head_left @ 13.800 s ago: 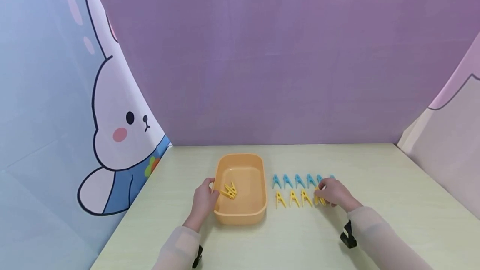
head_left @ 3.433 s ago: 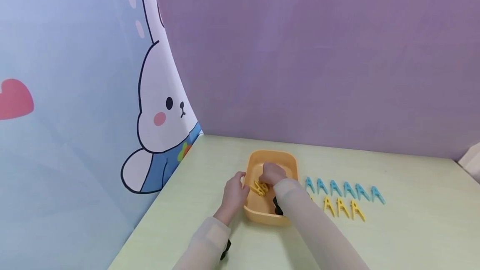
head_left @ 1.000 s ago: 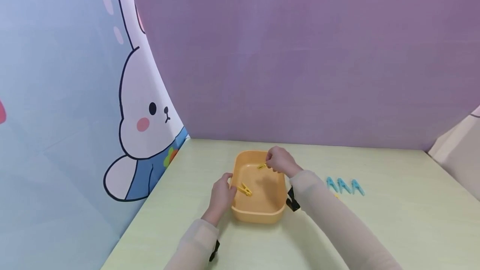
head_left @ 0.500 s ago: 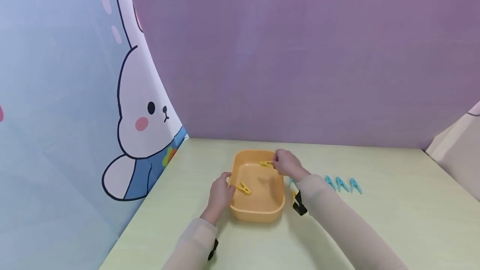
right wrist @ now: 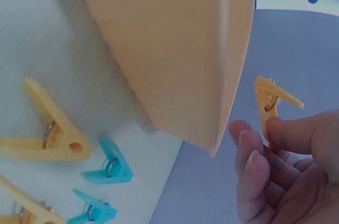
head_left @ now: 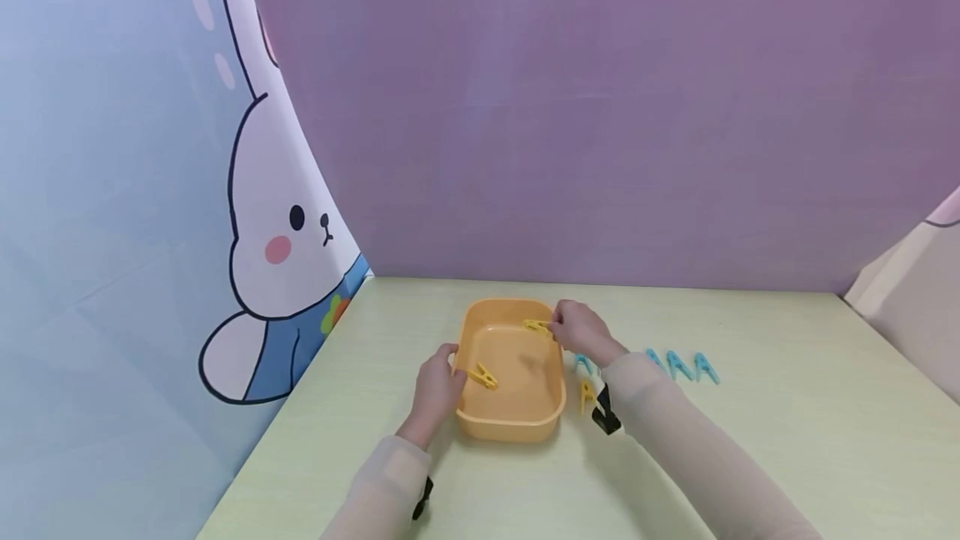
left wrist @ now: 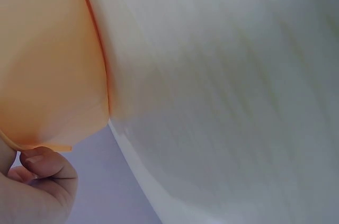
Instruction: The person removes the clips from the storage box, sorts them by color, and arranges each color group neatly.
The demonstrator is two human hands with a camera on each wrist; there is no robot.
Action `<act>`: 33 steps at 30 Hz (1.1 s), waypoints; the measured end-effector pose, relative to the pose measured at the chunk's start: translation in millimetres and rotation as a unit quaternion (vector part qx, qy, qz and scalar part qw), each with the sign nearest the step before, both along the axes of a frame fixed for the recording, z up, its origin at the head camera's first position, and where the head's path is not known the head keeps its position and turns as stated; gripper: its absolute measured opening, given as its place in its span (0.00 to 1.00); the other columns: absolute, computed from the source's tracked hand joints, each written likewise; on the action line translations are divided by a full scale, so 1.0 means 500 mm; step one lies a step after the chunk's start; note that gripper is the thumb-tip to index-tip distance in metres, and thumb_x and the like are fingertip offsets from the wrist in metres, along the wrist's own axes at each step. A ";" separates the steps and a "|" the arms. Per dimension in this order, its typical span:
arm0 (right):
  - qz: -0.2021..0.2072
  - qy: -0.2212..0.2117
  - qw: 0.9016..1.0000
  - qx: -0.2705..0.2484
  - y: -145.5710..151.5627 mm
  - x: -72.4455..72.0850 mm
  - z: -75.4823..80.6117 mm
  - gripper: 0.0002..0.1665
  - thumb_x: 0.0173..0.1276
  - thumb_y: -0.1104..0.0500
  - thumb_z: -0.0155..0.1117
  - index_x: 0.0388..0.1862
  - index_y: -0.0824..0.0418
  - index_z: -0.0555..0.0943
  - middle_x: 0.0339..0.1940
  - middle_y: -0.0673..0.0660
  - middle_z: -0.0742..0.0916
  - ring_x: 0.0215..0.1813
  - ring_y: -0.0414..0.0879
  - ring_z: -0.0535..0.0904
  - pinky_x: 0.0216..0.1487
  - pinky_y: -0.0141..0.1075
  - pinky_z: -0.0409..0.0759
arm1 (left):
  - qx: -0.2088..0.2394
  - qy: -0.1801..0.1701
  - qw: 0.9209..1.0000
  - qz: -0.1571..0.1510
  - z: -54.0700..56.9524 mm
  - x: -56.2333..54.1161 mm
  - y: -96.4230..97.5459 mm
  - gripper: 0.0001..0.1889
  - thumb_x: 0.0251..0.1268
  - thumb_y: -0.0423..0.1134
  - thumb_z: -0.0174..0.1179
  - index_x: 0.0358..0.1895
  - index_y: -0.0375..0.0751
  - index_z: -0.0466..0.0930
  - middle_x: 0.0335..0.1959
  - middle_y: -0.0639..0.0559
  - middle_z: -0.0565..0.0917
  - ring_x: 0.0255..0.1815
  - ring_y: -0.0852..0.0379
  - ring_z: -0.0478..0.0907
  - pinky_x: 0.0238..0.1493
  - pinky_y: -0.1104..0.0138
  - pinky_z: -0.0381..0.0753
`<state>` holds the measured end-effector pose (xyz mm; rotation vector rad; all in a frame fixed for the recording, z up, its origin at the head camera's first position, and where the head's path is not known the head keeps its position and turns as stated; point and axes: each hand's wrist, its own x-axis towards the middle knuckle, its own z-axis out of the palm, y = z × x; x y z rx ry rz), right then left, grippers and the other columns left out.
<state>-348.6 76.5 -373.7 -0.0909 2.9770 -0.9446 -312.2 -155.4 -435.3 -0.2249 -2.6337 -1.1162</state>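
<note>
My left hand [head_left: 437, 390] grips the left rim of an orange plastic basin [head_left: 508, 430]; in the left wrist view its thumb and fingers pinch the basin edge. Over the basin's far right corner, my right hand [head_left: 585, 330] pinches a yellow clothespin [head_left: 536, 327] between thumb and fingers. The right wrist view shows that clothespin [right wrist: 260, 97] by one leg, apart from the basin wall. A second yellow clothespin [head_left: 483, 376] lies in the basin by the left thumb; whether they touch I cannot tell.
Right of the basin, blue clothespins [head_left: 703, 367] form a row on the pale table [head_left: 787, 407]. A yellow clothespin [head_left: 587, 396] lies nearer me; the right wrist view has another yellow one [right wrist: 29, 205]. My right forearm covers part of the rows. A purple cloth [head_left: 600, 148] hangs behind.
Seconds ago my right hand was down inside the basin by two yellow clothespins; now it holds one raised. Over the last second it shifted slightly right. The left hand has kept its grip.
</note>
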 end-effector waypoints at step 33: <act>-0.039 0.035 0.999 -0.007 0.092 0.029 -0.012 0.08 0.67 0.59 0.55 0.30 0.63 0.72 0.24 0.55 0.77 0.25 0.46 0.72 0.24 0.35 0.70 | 0.010 0.001 1.000 -0.005 -0.006 -0.002 -0.002 0.22 0.52 0.25 0.55 0.54 0.29 0.71 0.18 0.51 0.67 0.16 0.59 0.62 0.17 0.68 0.65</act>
